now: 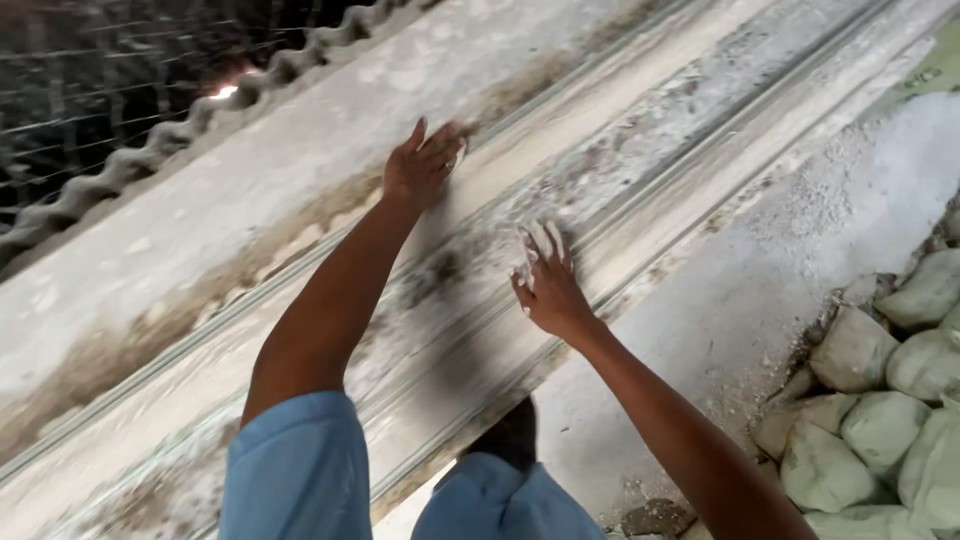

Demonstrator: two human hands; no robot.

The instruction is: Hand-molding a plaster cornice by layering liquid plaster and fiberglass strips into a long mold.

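1. My left hand (420, 165) lies flat on the long pale moulded slab (300, 270), fingers together and stretched out, holding nothing.
2. My right hand (548, 285) presses the slab's grooved middle, fingers spread a little, white powder on the tips.
3. The slab runs slantwise across my view, just ahead of my blue-clad knees (300, 470).
4. Pale filled sacks (880, 400) are piled to my right, on dusty floor (740, 300).

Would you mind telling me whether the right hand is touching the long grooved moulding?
Touching. The head view shows the right hand pressed flat on the long grooved moulding, its white-dusted fingers lying on the surface with no gap.
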